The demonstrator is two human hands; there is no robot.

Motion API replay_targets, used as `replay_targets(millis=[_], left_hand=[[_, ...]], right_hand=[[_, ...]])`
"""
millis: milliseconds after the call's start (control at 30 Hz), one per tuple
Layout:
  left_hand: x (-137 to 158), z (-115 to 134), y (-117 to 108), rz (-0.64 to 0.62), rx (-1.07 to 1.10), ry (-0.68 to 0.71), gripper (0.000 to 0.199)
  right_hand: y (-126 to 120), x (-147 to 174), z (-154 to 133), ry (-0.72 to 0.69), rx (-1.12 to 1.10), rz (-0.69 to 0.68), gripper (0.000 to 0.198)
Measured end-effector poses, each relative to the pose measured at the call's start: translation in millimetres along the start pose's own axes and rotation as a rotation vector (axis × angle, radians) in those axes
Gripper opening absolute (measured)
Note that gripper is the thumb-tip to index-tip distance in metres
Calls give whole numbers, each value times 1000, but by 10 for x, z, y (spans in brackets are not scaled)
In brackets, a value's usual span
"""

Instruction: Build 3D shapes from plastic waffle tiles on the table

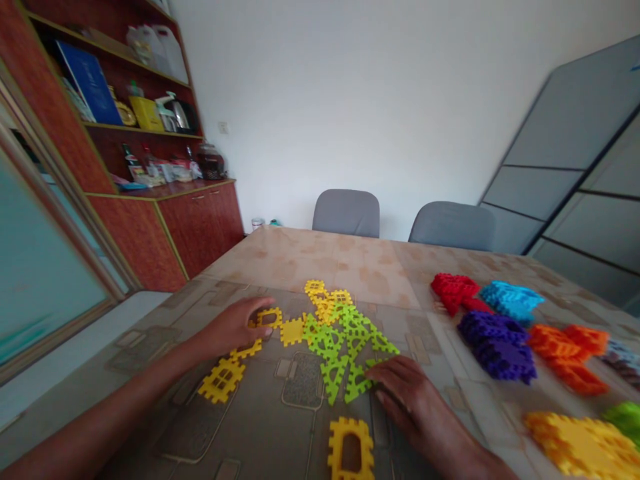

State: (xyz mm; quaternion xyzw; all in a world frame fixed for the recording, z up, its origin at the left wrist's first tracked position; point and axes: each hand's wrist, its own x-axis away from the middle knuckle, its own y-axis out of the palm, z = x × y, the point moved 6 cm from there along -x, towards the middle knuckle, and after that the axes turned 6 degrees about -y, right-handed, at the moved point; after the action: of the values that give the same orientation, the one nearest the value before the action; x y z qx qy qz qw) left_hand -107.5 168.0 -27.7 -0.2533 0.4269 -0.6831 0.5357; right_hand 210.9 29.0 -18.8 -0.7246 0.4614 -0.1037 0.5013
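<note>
Green triangular pieces (356,327) lie flat in a loose cluster mid-table, some just touching or overlapping; whether any are interlocked, cannot tell. Right hand (407,397) is at their near edge, fingertips on or just over one triangle—pinch or mere contact not resolved. Against the cluster's left side lies a solid yellow square (293,331); beside it, a yellow window piece (279,319) sits between thumb and fingers of the left hand (245,327), pressure on it not determinable. More yellow pieces (325,308) overlap at the far end; a yellow lattice square (223,380) lies near the left forearm, and a yellow arched frame (351,425) lies alone nearest the wearer. Status, as judged: colours at right are grouped—red pile (455,292), light-blue pile (510,300), purple pile (497,347), orange pile (570,353), plus a yellow stack (585,443); the mid-table green and yellow remain spread out, no finished form evident. Beyond the tabletop (280,267): two grey chairs (346,212).
</note>
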Motion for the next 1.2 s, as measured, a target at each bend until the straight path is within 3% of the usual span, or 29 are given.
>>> replay_targets(millis=[133,300,400,533,700,833,1000,1200], left_hand=[[-45,103,72,23,-86,3,57],[-17,368,-20,112,-117,21,59],[175,697,-17,138,-51,76,53],[581,1178,173,56,288,134,47],[980,1535,418,131,248,215,67],[1124,1675,527,227,114,308,76],[1168,1802,529,223,134,387,74],[1103,1708,531,206,130,318,66]], right_hand=[[-12,20,16,2,0,13,25],[-121,38,23,18,0,39,24],[-177,58,14,27,-30,82,23],[-167,87,-62,64,-196,146,23],[-37,116,-207,120,-535,189,21],[74,92,-287,93,-723,197,12],[96,24,-348,72,-883,202,10],[118,33,-401,128,-939,170,22]])
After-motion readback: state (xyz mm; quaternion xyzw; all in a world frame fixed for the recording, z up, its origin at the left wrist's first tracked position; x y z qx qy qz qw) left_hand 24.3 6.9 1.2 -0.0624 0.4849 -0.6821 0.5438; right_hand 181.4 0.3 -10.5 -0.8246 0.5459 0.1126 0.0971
